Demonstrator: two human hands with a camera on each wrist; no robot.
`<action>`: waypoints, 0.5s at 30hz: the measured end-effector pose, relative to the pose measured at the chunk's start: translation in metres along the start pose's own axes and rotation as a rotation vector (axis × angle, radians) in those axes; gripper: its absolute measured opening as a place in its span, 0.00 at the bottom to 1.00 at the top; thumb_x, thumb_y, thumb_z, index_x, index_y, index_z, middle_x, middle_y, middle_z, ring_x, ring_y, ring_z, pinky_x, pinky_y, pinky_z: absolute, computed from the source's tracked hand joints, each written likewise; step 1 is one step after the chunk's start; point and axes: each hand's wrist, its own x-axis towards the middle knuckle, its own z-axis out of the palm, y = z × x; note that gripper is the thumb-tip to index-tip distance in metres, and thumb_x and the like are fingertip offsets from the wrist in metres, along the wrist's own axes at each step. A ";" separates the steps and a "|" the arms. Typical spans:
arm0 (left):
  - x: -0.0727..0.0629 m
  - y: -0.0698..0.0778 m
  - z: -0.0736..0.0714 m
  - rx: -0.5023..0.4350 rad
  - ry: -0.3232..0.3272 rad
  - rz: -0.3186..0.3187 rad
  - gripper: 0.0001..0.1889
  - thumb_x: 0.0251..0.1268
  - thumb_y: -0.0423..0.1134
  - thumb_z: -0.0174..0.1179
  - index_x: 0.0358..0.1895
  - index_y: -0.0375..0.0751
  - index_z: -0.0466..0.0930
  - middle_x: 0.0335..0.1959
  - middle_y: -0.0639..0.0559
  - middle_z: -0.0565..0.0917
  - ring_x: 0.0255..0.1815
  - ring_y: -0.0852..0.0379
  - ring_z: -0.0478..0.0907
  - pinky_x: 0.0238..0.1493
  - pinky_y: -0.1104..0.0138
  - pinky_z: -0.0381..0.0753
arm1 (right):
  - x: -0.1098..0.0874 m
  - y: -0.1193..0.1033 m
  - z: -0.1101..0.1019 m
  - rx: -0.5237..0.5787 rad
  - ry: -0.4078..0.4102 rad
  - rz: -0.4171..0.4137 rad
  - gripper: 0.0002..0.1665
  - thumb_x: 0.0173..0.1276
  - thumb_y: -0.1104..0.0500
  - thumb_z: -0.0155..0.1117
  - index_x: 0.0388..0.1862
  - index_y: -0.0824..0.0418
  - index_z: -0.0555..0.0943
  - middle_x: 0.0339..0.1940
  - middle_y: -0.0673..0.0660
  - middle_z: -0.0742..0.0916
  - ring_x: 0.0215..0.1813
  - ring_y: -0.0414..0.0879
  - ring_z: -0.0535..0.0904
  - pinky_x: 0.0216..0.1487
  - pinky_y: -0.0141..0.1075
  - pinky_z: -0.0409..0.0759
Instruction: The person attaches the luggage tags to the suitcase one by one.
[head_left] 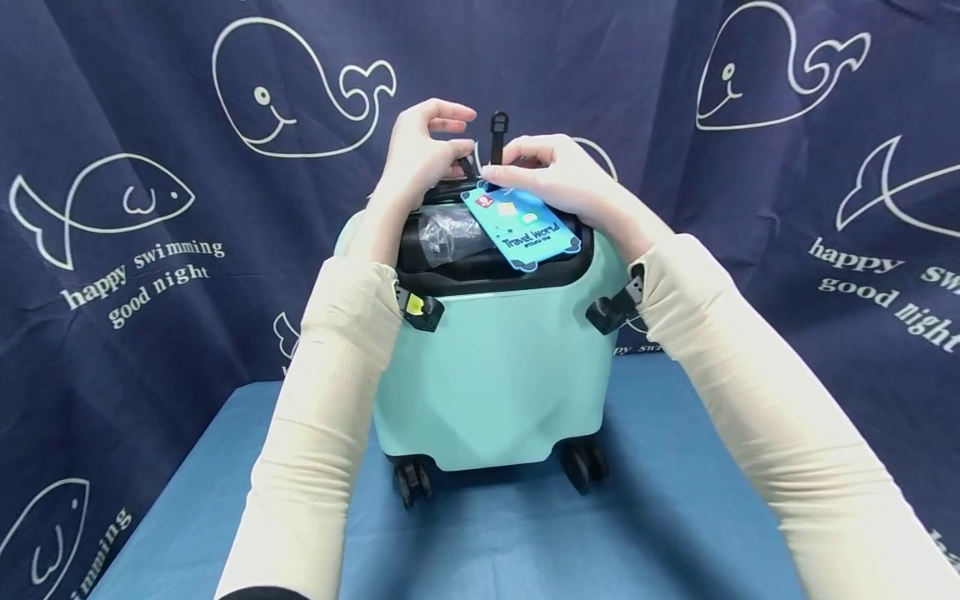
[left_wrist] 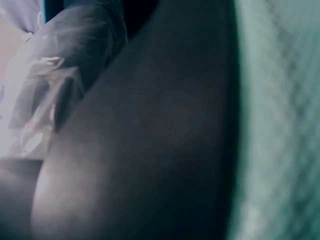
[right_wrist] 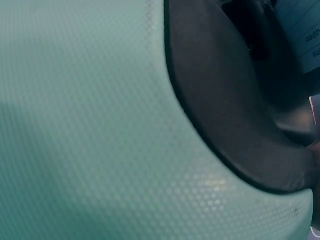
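Observation:
A mint-green suitcase (head_left: pixel 491 375) stands upright, its black top panel (head_left: pixel 495 279) facing up. A blue luggage tag (head_left: pixel 528 225) printed "Travel World" lies slanted across that panel. Its black strap (head_left: pixel 498 137) rises between the hands, the buckle end pointing up. My right hand (head_left: pixel 573 179) pinches the strap low down, close above the tag. Opposite it, my left hand (head_left: pixel 423 150) pinches a short dark length of the strap, with its upper fingers lifted away. Clear plastic wrap (head_left: pixel 450 236) covers part of the suitcase handle beside the tag.
The suitcase rests on black caster wheels (head_left: pixel 581 465) on a blue cloth-covered surface (head_left: pixel 480 542). A navy curtain (head_left: pixel 547 58) with white whales and fish hangs close behind. In the right wrist view, the textured shell (right_wrist: pixel 95 125) fills most of the frame.

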 end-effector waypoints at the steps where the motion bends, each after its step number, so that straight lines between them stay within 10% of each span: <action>1: -0.001 -0.001 0.000 -0.035 0.003 -0.004 0.18 0.57 0.29 0.62 0.53 0.42 0.78 0.55 0.45 0.78 0.36 0.57 0.79 0.36 0.68 0.82 | 0.000 0.000 0.000 0.001 0.004 0.000 0.15 0.61 0.43 0.64 0.34 0.52 0.79 0.28 0.48 0.79 0.33 0.43 0.73 0.39 0.32 0.65; 6: -0.005 -0.004 -0.003 -0.118 -0.048 -0.043 0.21 0.57 0.36 0.65 0.55 0.38 0.76 0.52 0.43 0.80 0.38 0.55 0.82 0.43 0.67 0.82 | 0.000 0.001 0.000 0.047 0.005 0.002 0.13 0.60 0.46 0.66 0.35 0.53 0.80 0.26 0.46 0.81 0.32 0.43 0.74 0.38 0.32 0.66; 15: -0.012 -0.005 -0.003 0.109 -0.152 -0.021 0.21 0.56 0.40 0.67 0.54 0.40 0.80 0.48 0.47 0.84 0.47 0.61 0.82 0.52 0.71 0.76 | -0.001 0.002 0.000 0.113 0.001 -0.014 0.10 0.59 0.50 0.69 0.35 0.54 0.82 0.27 0.46 0.83 0.32 0.41 0.75 0.37 0.30 0.68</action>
